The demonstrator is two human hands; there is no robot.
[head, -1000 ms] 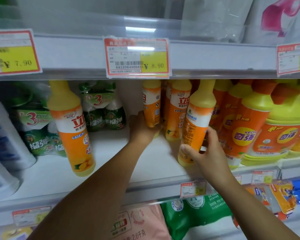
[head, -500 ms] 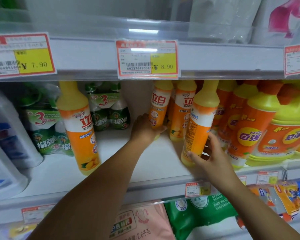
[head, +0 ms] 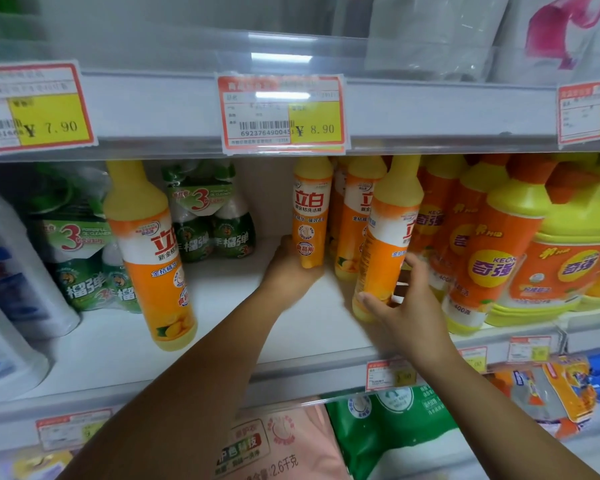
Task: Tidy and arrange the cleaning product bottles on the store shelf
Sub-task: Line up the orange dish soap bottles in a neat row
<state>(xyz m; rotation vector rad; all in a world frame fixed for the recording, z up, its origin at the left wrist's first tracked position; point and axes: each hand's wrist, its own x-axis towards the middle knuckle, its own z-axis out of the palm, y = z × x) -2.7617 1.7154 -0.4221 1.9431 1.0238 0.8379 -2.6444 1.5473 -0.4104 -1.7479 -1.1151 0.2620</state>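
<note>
Crowding hands (head: 291, 268), seemingly gripping, orange bottles (head: 381, 244).

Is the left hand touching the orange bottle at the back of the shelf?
Touching. In the head view the left hand wraps around the lower part of the orange bottle, its fingers hidden behind the bottle.

Both my bare arms reach forward and up, side by side but apart. My left arm is stretched far and comes in from the lower left. My left hand (head: 291, 268) is cupped, palm turned to the right, and it closes around the bottom of a bottle (head: 310, 216). My right hand (head: 400, 303) is nearer to me, wrist bent a little. Its thumb and fingers clasp the lower part of another bottle (head: 383, 244) from the right side.
</note>
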